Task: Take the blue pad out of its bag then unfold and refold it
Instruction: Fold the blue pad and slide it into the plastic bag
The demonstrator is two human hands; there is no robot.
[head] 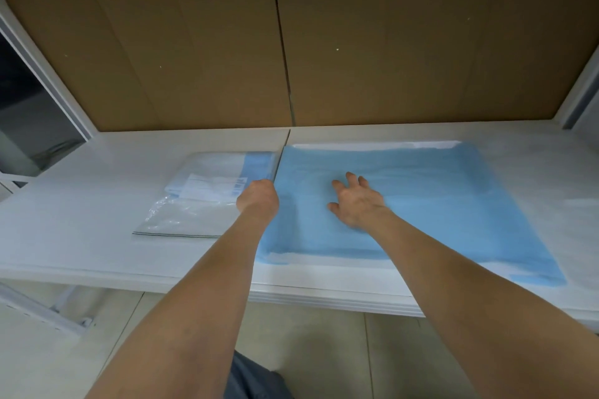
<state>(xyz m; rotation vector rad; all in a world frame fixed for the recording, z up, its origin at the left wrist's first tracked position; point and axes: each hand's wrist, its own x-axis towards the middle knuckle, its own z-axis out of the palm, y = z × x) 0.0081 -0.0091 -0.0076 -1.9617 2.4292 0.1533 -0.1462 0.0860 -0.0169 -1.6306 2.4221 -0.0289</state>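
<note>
View from a head-worn camera, looking down at a white bench [97,204] with two bare forearms reaching forward. The blue pad [437,204] is out of its bag and lies spread flat on the right half of the bench, its near edge close to the bench's front edge. The right hand [355,201] rests on the middle of the pad, palm down, fingers straight and spread. The left hand [259,197] is closed at the pad's left edge and grips it, knuckles towards the camera and fingertips hidden. Just left of the pad lies the clear plastic bag [191,214], flat, touching or almost touching the pad's edge. Its far end holds a folded white and pale blue item with a white label [214,188]. Brown cardboard panels [194,58] stand behind the bench.
</note>
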